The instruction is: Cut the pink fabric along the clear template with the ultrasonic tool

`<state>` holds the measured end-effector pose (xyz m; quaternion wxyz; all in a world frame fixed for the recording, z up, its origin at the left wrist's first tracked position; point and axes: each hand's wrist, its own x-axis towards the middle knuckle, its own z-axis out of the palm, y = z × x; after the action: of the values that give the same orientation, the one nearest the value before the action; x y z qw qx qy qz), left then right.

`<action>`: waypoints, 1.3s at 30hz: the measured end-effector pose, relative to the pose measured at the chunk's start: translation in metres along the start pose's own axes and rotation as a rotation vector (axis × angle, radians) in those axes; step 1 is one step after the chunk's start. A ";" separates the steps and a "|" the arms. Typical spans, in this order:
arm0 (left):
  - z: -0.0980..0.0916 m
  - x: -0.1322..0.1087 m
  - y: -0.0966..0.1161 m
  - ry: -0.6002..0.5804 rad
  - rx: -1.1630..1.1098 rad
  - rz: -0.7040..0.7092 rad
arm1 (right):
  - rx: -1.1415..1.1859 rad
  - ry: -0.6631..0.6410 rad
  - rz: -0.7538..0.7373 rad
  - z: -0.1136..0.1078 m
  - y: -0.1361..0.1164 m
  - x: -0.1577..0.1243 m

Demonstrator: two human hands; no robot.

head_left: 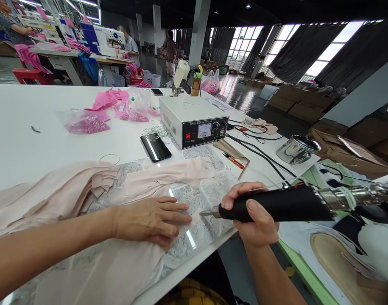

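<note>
My left hand (149,222) lies palm down with its fingers stretched out, pressing on thin pale pink fabric (117,267) on the table. My right hand (254,212) is wrapped round a black handheld tool (276,203) with a pointed metal tip (209,212) and a cable at its rear. The tip points left, just beyond my left fingertips, at the fabric's edge; whether it touches cannot be made out. A clear sheet (194,195) with a grey mottled look lies beneath. Another pale pink piece (168,176) lies flat behind my left hand, and a folded pile (66,186) is at left.
A control box (200,127) with a dial stands behind, its black cables running right. Nearby are a phone (155,147), orange pens (233,160), bags of pink pieces (87,123) and a glass jug (297,150). A green-edged surface (295,267) is at right. People work at sewing machines farther back.
</note>
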<state>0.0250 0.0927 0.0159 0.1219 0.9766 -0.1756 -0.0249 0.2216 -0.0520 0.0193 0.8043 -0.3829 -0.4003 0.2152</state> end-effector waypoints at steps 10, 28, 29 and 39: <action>-0.005 0.010 -0.012 -0.048 -0.086 0.065 | -0.018 0.034 -0.009 0.003 0.000 0.003; 0.003 0.011 -0.025 -0.016 -0.126 0.102 | -0.009 0.032 0.024 0.000 0.002 0.006; 0.003 0.011 -0.025 -0.011 -0.128 0.106 | -0.009 0.030 0.026 0.000 0.002 0.006; 0.006 0.013 -0.025 -0.030 -0.175 0.073 | -0.007 0.030 0.042 0.002 0.000 0.006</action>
<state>0.0454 0.1097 0.0034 0.2051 0.9546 -0.2102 -0.0506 0.2236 -0.0476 0.0230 0.8042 -0.3973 -0.3807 0.2246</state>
